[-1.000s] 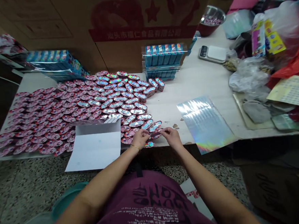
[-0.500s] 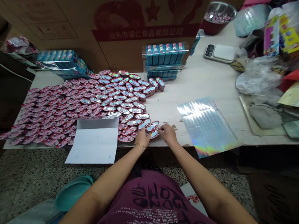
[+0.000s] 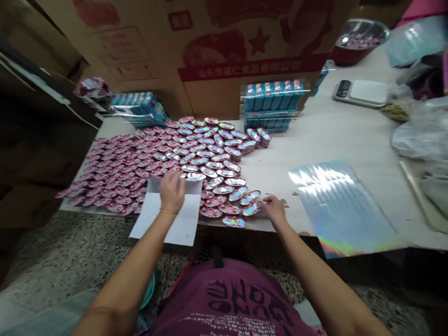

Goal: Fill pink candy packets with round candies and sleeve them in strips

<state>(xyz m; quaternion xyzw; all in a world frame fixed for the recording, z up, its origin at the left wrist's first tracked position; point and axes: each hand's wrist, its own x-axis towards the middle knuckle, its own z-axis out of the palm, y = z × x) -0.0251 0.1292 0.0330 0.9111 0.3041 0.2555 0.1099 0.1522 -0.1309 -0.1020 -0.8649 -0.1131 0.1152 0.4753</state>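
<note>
My left hand (image 3: 172, 192) is over the upper part of a white sheet (image 3: 182, 222), its fingers loosely bent and slightly apart, with nothing visible in them. The sheet lies partly on the oval packs and hangs past the table's front edge. Thumb and forefinger pressed together, my right hand (image 3: 274, 209) is at the right end of an oval pack with a shiny silver top (image 3: 252, 208). Whatever it pinches is too small to make out. Another shiny-topped oval pack (image 3: 233, 221) sits at the table edge between the hands. Many pink-topped oval packs (image 3: 120, 170) stand in rows to the left.
A holographic sheet (image 3: 345, 210) lies on the white table (image 3: 314, 136) at right. Blue packs in clear wrap (image 3: 273, 100) stand against a large carton (image 3: 238, 44). Farther right are a small scale (image 3: 360, 93), a metal bowl (image 3: 360, 38) and plastic bags (image 3: 417, 134).
My left hand has left the front oval packs and moved left over the white sheet. My right hand stays by the packs' right end. The camera view has shifted left.
</note>
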